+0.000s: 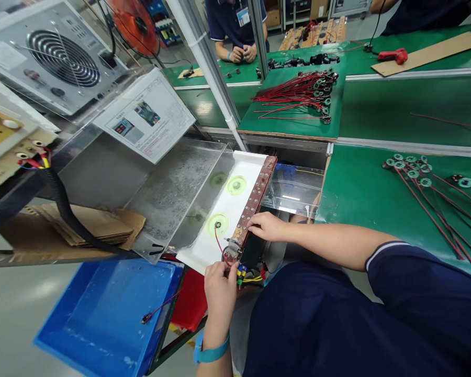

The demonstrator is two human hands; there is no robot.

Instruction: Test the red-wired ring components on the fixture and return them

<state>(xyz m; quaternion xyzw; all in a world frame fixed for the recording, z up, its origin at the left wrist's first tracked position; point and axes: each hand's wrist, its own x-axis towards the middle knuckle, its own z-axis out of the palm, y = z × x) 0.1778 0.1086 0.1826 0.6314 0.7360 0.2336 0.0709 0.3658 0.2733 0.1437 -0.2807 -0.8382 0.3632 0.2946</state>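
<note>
My left hand (221, 283) is pinched on a thin red wire (219, 242) at the near end of a white panel (196, 250). The wire runs up to a small round part (218, 225) on the lower of two yellow-green circles on the panel. My right hand (264, 226) has its fingers drawn together at the edge of a brown strip studded with screws (255, 196); whether anything is between the fingertips is too small to tell. A metal clamp-like piece (234, 247) sits at the strip's near end, between my hands.
A blue bin (98, 314) with one wired part (146, 318) stands low on the left. Clear plastic sheeting (172, 193) flanks the panel. Wired parts lie on green surfaces (353, 193) ahead and right. A person (239, 31) is across the bench.
</note>
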